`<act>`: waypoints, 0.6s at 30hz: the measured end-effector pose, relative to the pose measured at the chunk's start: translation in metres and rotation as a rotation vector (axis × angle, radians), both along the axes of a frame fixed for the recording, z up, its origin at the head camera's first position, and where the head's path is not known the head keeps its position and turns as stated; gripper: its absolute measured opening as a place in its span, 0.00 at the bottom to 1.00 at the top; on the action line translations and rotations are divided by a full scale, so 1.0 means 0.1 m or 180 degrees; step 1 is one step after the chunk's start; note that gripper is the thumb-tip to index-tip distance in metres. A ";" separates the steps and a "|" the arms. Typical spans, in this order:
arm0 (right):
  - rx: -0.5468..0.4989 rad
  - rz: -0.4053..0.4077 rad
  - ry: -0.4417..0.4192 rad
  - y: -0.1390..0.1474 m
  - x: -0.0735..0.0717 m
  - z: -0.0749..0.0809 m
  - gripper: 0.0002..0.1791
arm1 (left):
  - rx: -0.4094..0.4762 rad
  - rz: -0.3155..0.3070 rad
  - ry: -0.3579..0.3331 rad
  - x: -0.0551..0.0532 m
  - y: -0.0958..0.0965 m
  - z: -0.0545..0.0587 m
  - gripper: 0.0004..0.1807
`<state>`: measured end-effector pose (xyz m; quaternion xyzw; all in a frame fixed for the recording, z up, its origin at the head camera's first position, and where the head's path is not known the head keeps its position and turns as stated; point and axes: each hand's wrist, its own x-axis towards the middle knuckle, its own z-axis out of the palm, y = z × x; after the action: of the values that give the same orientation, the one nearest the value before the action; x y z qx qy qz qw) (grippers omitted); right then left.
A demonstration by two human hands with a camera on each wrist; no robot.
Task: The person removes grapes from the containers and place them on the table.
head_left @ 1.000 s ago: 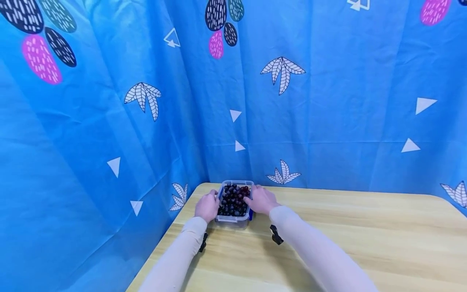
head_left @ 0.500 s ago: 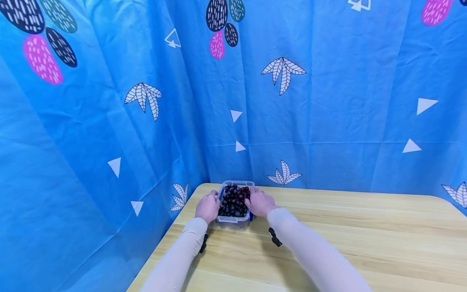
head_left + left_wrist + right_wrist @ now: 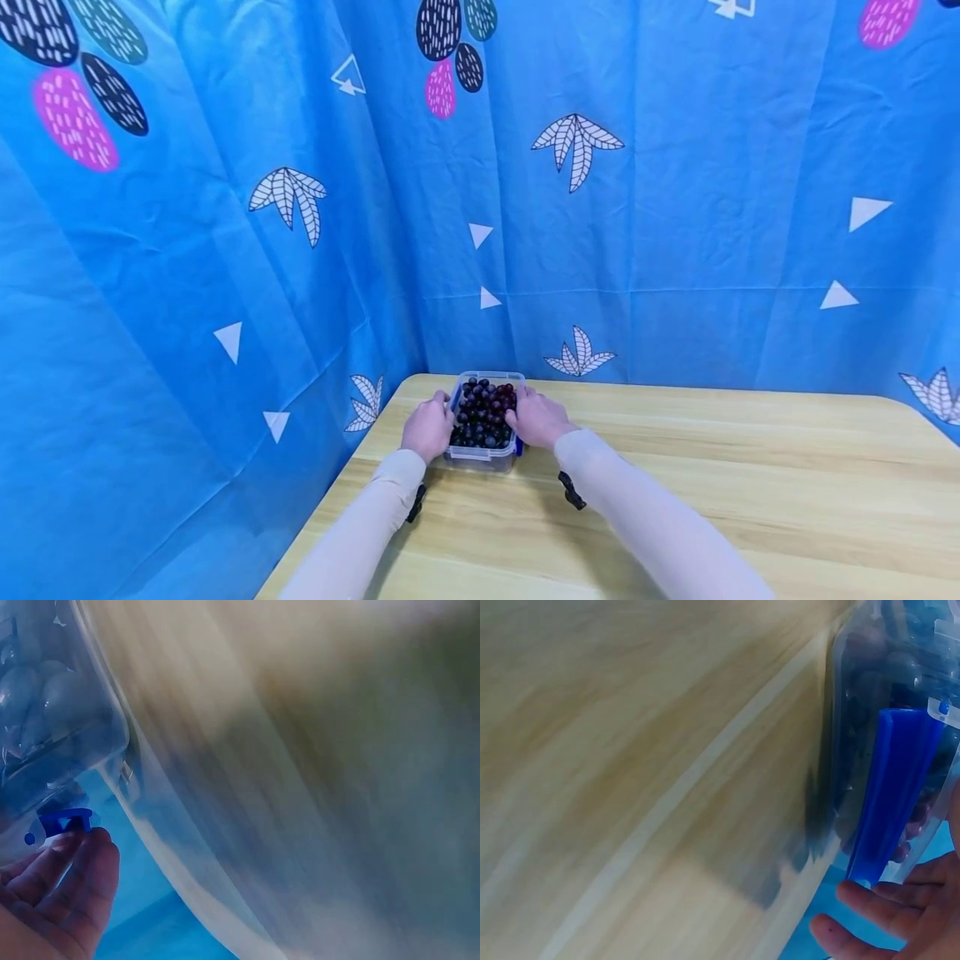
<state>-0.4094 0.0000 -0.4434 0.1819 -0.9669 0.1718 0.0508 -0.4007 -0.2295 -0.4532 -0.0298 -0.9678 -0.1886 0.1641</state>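
Grapes [image 3: 483, 414] in clear container [image 3: 478, 461], left hand [image 3: 427, 427] and right hand [image 3: 540, 418] apart, gripping opposite sides

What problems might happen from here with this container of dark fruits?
The container is near the far edge of the table, so a push away might tip it off. The blue latch beside the left hand appears to stick out; if unfastened, tilting might spill the dark fruits.
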 end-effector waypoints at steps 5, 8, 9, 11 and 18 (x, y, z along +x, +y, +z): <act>-0.0065 0.0034 0.0017 0.08 0.06 -0.01 0.36 | -0.0121 -0.0042 0.0087 0.06 0.07 -0.02 0.13; -0.0085 0.0079 0.0031 0.13 0.10 -0.02 0.37 | -0.0220 -0.0061 0.0146 0.12 0.12 -0.02 0.12; -0.0082 0.0094 0.0037 0.15 0.11 -0.02 0.37 | -0.0250 -0.0062 0.0166 0.15 0.13 -0.02 0.12; -0.0102 0.0129 0.0052 0.19 0.15 -0.02 0.37 | -0.0313 -0.0054 0.0224 0.20 0.17 -0.01 0.11; -0.0136 0.0155 0.0159 0.30 0.29 0.01 0.35 | -0.0527 -0.0025 0.0432 0.34 0.30 0.01 0.11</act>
<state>-0.3807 0.0303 -0.4425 0.2084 -0.9567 0.1890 0.0747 -0.3665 -0.1998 -0.4520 -0.0598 -0.9666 -0.1062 0.2256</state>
